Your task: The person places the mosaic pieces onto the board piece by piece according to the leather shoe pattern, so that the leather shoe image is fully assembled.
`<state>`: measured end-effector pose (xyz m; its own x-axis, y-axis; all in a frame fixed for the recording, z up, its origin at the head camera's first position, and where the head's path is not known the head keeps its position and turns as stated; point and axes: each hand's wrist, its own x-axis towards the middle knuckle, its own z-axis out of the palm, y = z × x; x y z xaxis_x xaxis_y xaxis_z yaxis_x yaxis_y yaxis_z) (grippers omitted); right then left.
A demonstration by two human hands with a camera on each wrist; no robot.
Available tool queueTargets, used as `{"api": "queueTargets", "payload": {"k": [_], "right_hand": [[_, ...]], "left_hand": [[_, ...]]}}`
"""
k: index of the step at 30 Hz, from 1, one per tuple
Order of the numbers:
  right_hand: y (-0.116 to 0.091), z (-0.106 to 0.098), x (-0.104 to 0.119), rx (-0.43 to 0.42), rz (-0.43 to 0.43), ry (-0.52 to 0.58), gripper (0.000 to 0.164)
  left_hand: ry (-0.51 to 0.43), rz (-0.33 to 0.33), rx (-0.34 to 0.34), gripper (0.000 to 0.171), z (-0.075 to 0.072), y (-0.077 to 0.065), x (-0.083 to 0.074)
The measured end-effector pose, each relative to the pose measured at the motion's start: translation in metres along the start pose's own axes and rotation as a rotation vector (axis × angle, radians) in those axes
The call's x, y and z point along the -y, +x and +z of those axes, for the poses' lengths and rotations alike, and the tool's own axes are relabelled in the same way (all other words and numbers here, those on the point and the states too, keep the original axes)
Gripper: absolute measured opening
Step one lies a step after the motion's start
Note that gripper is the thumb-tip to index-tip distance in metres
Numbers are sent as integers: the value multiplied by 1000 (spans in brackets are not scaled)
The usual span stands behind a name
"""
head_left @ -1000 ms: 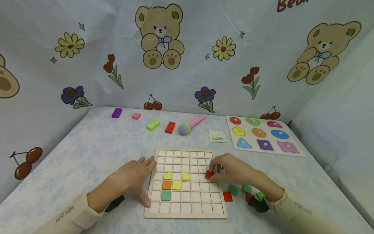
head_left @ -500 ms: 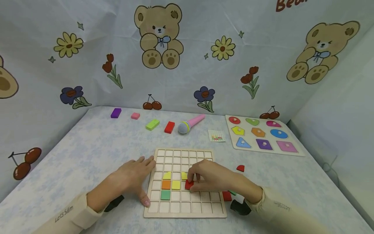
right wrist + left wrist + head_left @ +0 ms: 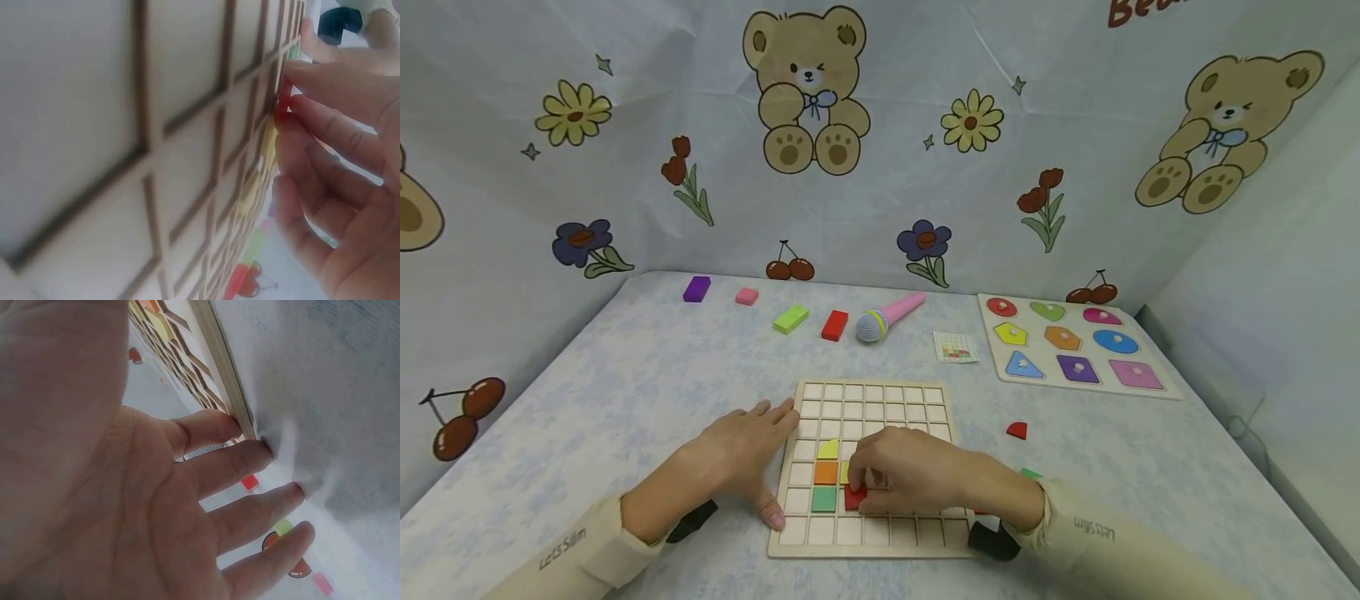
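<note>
Pinching a red tile (image 3: 853, 499) in its fingers, the right hand (image 3: 910, 468) reached over a wooden grid board (image 3: 872, 552). The tile was low and left of the board's centre, just right of a green tile (image 3: 823, 499) and below a yellow tile (image 3: 844, 472) that the hand partly covered; whether it sat in its square or slightly above could not be told. The left hand (image 3: 739, 450), fingers straight and spread, rested against the board's left edge and the bench (image 3: 655, 375). An orange tile (image 3: 826, 472) lay above the green one, with a corner-cut yellow piece (image 3: 828, 450) above that. Right of the board lay a loose red piece (image 3: 1017, 430). Farther back were purple (image 3: 697, 289), pink (image 3: 747, 297), lime (image 3: 791, 319) and red blocks (image 3: 834, 326), a toy microphone (image 3: 891, 316), a small pattern card (image 3: 955, 347) and a shape puzzle (image 3: 1045, 358).
</note>
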<state>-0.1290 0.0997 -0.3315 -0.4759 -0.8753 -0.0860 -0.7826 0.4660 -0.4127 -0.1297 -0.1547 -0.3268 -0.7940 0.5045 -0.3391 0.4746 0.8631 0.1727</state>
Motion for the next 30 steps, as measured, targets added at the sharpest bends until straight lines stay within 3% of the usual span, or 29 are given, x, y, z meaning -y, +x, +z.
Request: {"api": "queueTargets", "payload": {"k": [4,13,17,25,30], "right_hand": [[3,1,4,8,-13,-24,8],[-1,-1,10,15,75,-47,3],[-21,-9,-3,-16,107,-10,9],[-81,-23,-48,-101,286,131,17],[-107,-23,-60,-92,344,169,21]], "left_hand": [[3,2,-7,136,0,-1,0],[-1,7,-8,136,2,0,1],[-4,11,-5,136,2,1,0],[-11,5,0,135,1,1,-2],[-13,-3,-1,135,0,0,-2]]}}
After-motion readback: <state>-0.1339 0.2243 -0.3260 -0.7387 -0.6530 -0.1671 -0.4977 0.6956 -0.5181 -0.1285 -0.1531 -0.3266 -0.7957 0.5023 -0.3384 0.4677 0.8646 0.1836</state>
